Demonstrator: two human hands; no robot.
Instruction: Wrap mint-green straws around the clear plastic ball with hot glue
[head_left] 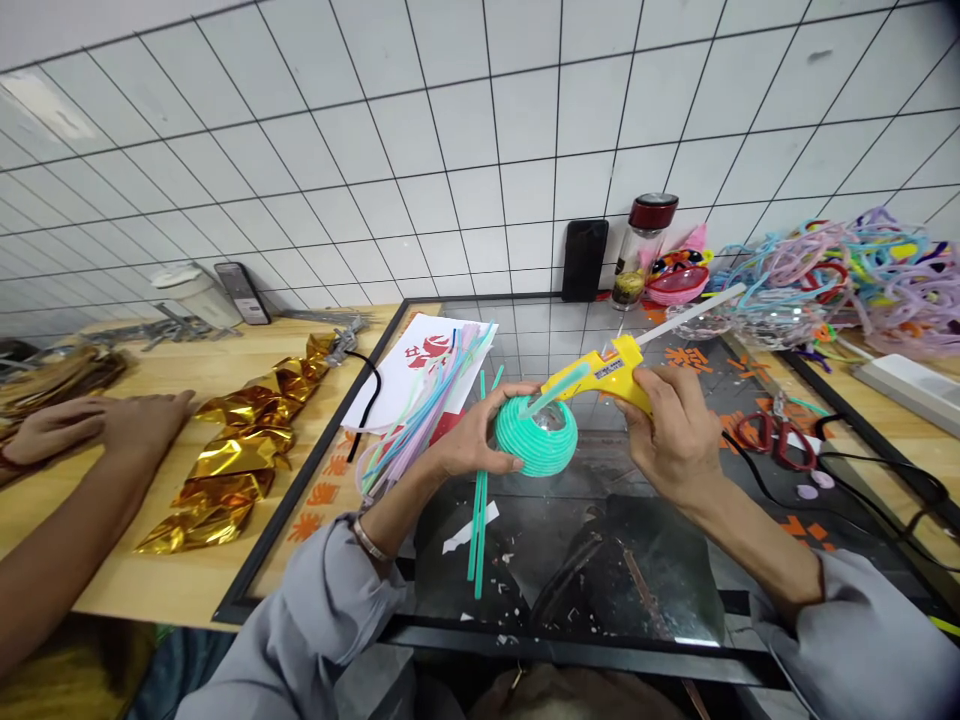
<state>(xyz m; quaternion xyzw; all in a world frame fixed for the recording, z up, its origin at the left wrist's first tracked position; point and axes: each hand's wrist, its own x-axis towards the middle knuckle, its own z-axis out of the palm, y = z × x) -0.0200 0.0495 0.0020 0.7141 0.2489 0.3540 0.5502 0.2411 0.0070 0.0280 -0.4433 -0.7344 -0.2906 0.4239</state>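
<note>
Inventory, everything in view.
Wound ball: one, green, in left hand
Glue gun: one, yellow, in right hand
Loose strips: several, green, below ball
Strip bundle: one, pastel, on sheet
Sheet: one, white, left of ball
Foil: one, gold, left
Phones: two, dark, by wall
Cup: one, white, back left
Bottle: one, red-lidded, by wall
Bowl: one, pink, beside bottle
Strip heap: one, multicoloured, right
Scissors-like tool: one, red-handled, right
Cutouts: several, orange, either side
Cables: several, black, mostly right
Block: one, white, right edge
Co-worker's hands: two, left
Left hand: one, grey-sleeved, on ball
Right hand: one, grey-sleeved, on gun
</note>
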